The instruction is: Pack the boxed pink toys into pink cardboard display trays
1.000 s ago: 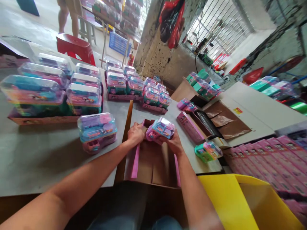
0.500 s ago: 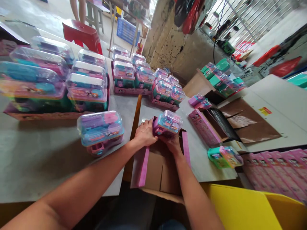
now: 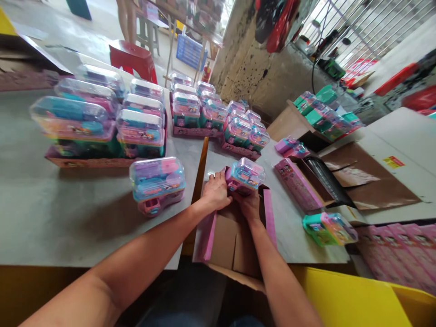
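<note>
An open pink cardboard display box lies in front of me, its brown inside facing up. My left hand is closed over the box's far left corner, close beside a toy car with a clear plastic cover. My right hand reaches into the box and grips this toy from below, at the box's far end; some of its fingers are hidden. To the left, a similar purple and blue covered toy rests on the table.
Filled pink trays of toys stand at left and further back. On the right are a green toy, another pink box and a row of pink boxes. A yellow carton stands at lower right.
The whole view has shifted, so the tables and boxes sit a little further right. Both hands keep about the same places at the box and the toy car.
</note>
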The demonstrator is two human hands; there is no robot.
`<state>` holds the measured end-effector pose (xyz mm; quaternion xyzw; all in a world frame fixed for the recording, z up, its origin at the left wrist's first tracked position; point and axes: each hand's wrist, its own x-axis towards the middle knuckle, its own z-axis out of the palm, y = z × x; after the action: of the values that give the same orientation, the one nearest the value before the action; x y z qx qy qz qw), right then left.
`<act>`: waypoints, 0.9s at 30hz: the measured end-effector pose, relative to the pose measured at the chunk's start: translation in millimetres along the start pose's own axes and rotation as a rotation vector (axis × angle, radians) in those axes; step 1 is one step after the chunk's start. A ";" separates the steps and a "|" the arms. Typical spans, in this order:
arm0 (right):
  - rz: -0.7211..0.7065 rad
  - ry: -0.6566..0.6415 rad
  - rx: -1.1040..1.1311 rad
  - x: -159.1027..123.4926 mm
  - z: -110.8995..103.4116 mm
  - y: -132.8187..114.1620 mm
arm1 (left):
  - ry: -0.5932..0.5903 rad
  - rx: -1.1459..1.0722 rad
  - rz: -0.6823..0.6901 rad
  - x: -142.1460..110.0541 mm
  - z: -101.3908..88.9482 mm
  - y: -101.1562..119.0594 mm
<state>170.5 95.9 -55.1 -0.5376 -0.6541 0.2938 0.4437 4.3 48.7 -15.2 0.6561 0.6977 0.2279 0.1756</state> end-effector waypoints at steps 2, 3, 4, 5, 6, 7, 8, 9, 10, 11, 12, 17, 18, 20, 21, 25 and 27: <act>-0.015 -0.036 -0.037 -0.8 -4.7 1.1 | 0.008 -0.011 -0.004 1.2 -1.9 0.3; -0.037 -0.069 -0.057 -1.3 -7.2 1.5 | 0.014 -0.010 -0.009 2.1 -2.7 0.4; -0.066 -0.106 -0.074 -1.8 -9.8 1.4 | 0.021 -0.009 -0.019 3.3 -3.2 0.0; -0.096 -0.142 -0.087 -2.2 -12.3 0.9 | 0.027 -0.009 -0.032 4.8 -3.5 -0.7; -0.123 -0.179 -0.098 -2.5 -14.9 -0.3 | 0.038 -0.016 -0.043 6.6 -3.3 -2.0; -0.145 -0.214 -0.104 -2.4 -17.4 -2.0 | 0.049 -0.031 -0.045 8.4 -2.8 -3.7; -0.161 -0.249 -0.101 -2.1 -19.8 -4.3 | 0.063 -0.056 -0.035 10.2 -2.0 -5.7; -0.172 -0.289 -0.091 -1.4 -22.3 -7.2 | 0.079 -0.087 -0.015 11.7 -0.9 -8.0; -0.182 -0.327 -0.085 -0.4 -25.0 -10.6 | 0.094 -0.118 0.012 12.8 0.2 -10.1; -0.193 -0.359 -0.086 0.9 -28.3 -14.3 | 0.107 -0.141 0.038 13.5 1.3 -12.0; -0.209 -0.386 -0.099 2.5 -32.4 -18.2 | 0.120 -0.155 0.057 13.8 2.2 -13.4; -0.260 -0.195 -0.414 17.3 -69.8 -25.9 | 0.155 -0.146 0.063 12.2 3.4 -13.5; -0.186 -0.091 -0.525 21.2 -79.0 -22.4 | 0.155 -0.149 0.065 11.9 3.4 -12.8; 0.088 -0.002 -0.759 28.4 -94.9 -10.7 | 0.152 -0.161 0.067 11.8 3.6 -11.9; 0.235 -0.033 -0.849 31.1 -100.5 -3.7 | 0.151 -0.168 0.068 11.8 3.9 -11.7; 0.458 -0.246 -0.988 34.7 -102.2 16.2 | 0.153 -0.193 0.060 12.5 5.1 -12.8; 0.446 -0.242 -1.033 33.8 -94.5 16.6 | 0.157 -0.202 0.056 12.8 5.8 -13.5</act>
<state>261.5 123.8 -19.6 -0.7720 -0.6297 0.0819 -0.0272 -4.9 61.4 -26.7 0.6345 0.6642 0.3523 0.1793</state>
